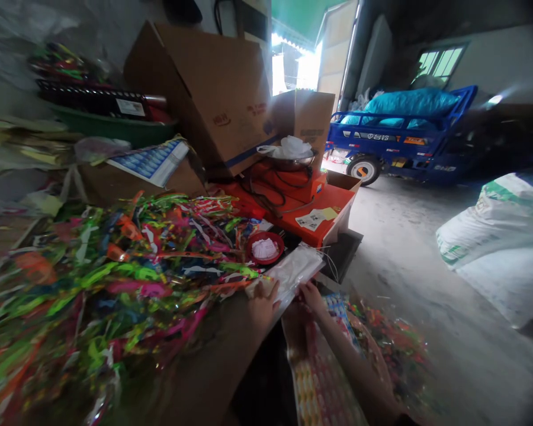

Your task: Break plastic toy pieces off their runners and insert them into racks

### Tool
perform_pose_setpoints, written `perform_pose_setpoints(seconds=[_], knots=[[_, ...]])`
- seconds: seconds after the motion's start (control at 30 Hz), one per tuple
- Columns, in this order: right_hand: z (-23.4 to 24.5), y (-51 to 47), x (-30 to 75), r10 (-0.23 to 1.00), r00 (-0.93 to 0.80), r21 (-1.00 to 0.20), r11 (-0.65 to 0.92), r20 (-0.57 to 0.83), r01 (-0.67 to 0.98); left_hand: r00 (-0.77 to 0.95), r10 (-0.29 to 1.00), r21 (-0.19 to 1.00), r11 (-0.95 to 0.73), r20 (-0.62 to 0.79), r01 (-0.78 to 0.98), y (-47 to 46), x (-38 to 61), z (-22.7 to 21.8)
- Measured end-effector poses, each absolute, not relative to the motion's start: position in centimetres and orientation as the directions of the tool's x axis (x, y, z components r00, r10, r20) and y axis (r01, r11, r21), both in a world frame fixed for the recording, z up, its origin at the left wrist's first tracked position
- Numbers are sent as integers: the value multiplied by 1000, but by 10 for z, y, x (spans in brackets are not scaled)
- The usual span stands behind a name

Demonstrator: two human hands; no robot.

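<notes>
A stack of clear plastic bags [296, 267] lies at the table's near right edge. My left hand [263, 305] rests on its near left part, fingers spread and none curled round anything visible. At the near right edge of the stack, my right hand [313, 297] has thumb and fingers closed on the plastic of a bag. Just beyond the bags sits a small red bowl [277, 258] with pale paper slips in it. A heap of colourful ribbon-like plastic toys [151, 254] spreads over the table to the left of my left hand.
An orange-red box top [299, 207] holds cables and a metal pan [293, 160] with white plastic. Large cardboard boxes [217, 100] stand behind. Printed sheets [333, 378] and a basket of colourful pieces [391, 337] are below right. White sacks [501, 236] and a blue cargo tricycle [395, 139] stand farther right.
</notes>
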State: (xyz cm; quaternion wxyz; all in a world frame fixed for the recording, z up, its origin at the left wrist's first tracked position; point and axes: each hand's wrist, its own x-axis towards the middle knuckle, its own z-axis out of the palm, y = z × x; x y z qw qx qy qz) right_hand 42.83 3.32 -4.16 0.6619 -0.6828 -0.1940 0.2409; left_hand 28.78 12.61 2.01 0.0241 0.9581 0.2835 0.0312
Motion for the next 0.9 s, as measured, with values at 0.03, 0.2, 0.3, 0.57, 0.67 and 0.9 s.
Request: perform_pose_setpoints(seconds=[0.03,0.2,0.3,0.57,0.67,0.9], knots=[[-41,32,427,575,816,-998,-58,-64,-37,825,564,54,-826,45,562,124,291,20],[-36,26,417,525,851,-993,-87,21,79,782,619,21,-785,67,619,112,302,21],[-33,19,406,523,850,-986,-93,67,136,752,654,-2,-755,81,656,107,305,19],[-37,3,378,539,837,-973,-126,96,193,743,666,-49,-741,67,669,107,308,22],[-38,2,371,527,844,-971,-130,103,200,742,668,-65,-739,61,671,107,308,24],[-38,-8,333,525,844,-960,-162,111,227,729,684,-83,-725,23,684,104,304,29]])
